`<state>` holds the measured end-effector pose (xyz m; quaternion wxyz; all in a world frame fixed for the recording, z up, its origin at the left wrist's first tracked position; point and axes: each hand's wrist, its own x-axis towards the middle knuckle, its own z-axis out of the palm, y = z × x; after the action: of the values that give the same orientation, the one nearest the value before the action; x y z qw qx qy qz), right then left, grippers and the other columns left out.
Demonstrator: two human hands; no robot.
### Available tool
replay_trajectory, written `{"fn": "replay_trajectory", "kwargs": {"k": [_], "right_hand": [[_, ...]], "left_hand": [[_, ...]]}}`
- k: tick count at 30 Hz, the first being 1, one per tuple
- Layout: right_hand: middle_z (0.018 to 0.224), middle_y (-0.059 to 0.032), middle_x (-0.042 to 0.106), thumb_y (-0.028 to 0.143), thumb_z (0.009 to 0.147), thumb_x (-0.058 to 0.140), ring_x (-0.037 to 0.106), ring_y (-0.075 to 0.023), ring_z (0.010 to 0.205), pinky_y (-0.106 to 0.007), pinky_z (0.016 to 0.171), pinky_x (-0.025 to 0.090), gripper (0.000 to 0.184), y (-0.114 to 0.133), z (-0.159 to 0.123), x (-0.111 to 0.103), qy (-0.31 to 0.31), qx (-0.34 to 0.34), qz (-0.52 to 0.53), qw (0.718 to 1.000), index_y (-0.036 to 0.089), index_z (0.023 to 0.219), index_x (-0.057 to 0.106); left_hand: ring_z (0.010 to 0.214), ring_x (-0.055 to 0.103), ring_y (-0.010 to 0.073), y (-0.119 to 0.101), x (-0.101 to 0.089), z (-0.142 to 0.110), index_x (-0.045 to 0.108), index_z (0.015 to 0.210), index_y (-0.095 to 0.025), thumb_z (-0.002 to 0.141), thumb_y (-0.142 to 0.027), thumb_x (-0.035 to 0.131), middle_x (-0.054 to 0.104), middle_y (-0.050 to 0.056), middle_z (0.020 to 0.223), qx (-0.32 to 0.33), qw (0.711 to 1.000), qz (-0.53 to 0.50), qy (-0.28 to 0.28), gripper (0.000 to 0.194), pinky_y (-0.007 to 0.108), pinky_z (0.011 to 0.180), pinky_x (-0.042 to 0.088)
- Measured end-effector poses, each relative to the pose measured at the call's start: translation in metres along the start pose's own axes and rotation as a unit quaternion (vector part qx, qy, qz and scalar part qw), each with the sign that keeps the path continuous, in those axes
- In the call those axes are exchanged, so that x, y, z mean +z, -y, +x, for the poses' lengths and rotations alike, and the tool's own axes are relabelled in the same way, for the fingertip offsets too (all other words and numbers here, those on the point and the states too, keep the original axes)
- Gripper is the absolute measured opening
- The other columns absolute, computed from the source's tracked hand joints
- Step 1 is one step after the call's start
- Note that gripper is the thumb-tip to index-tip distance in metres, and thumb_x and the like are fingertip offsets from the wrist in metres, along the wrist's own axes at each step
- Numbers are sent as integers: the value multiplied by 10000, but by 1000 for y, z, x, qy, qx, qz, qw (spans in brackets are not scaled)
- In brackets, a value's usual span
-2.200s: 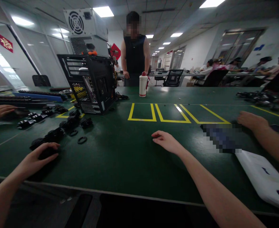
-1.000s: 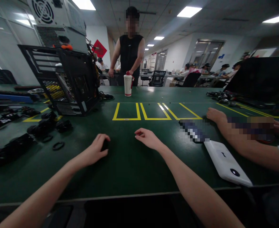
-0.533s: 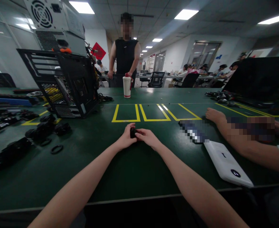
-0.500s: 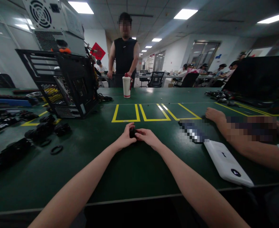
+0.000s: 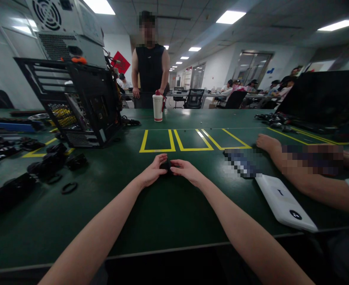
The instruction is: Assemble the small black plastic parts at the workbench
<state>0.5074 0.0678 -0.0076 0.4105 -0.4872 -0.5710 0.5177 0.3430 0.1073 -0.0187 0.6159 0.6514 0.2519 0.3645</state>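
A small black object [image 5: 167, 168] sits between my two hands, close to the green tabletop; its shape is too dark and too covered to make out. From the left, my left hand [image 5: 153, 171] has its thumb and fingertips on it, the fingers curved around the far side. My right hand [image 5: 186, 171] pinches the object's right side with thumb and fingers. Just beyond both hands are yellow tape outlines [image 5: 157, 151] on the table.
Black coiled parts [image 5: 45, 160] and a black ring [image 5: 69, 187] lie left, near an open computer case [image 5: 99, 107]. A cup [image 5: 158, 109] stands at the back, before a standing person [image 5: 150, 67]. Right are a white power bank [image 5: 284, 202] and another person's arm [image 5: 299, 174].
My hands have shifted only slightly around the black object, and the left fingers look a little more spread from it. The view has moved slightly. The standing person has straightened a little.
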Motion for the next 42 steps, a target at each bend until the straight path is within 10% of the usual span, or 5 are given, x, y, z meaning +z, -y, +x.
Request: {"fn": "replay_trajectory", "kwargs": {"k": [13, 42], "right_hand": [[940, -33, 555, 135, 610, 634, 556, -110, 778, -342, 798, 438, 406, 5, -6, 0, 2, -22, -7, 1000, 181, 994, 508], [995, -63, 571, 185, 642, 619, 546, -153, 899, -379, 868, 395, 400, -3, 0, -4, -13, -5, -19, 1000, 165, 1027, 513]], "left_hand": [[934, 485, 195, -4, -5, -5, 329, 1030, -200, 655, -154, 557, 449, 49, 963, 27, 964, 262, -37, 441, 414, 827, 395], [832, 478, 180, -10, -7, -11, 427, 911, -172, 545, -378, 666, 436, 38, 940, 13, 943, 331, -25, 483, 385, 735, 432]]}}
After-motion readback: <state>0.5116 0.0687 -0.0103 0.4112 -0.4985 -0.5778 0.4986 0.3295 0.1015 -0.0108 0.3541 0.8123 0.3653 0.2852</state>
